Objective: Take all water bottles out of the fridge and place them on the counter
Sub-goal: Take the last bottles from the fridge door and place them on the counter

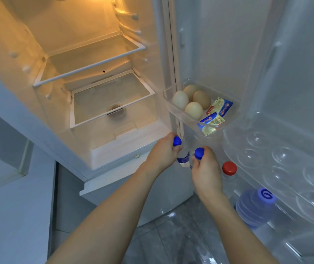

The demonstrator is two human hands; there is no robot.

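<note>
The fridge stands open, its lit shelves [89,68] bare. My left hand [161,152] grips a clear water bottle with a blue cap [177,141] by its neck, low at the door's inner edge. Just right of it, my right hand [206,170] holds the neck of a second blue-capped bottle [199,153]. The two bottles almost touch, and their lower bodies are mostly hidden. In the bottom door shelf stand a red-capped bottle [229,168] and a squat blue-tinted bottle with a purple cap [255,206].
A door bin [168,100] above my hands holds several eggs and butter packs [212,121]. A clear egg tray [285,159] juts out at the right. A white crisper drawer [112,155] sits at the fridge bottom. Grey tiled floor lies below, a pale cabinet at the left.
</note>
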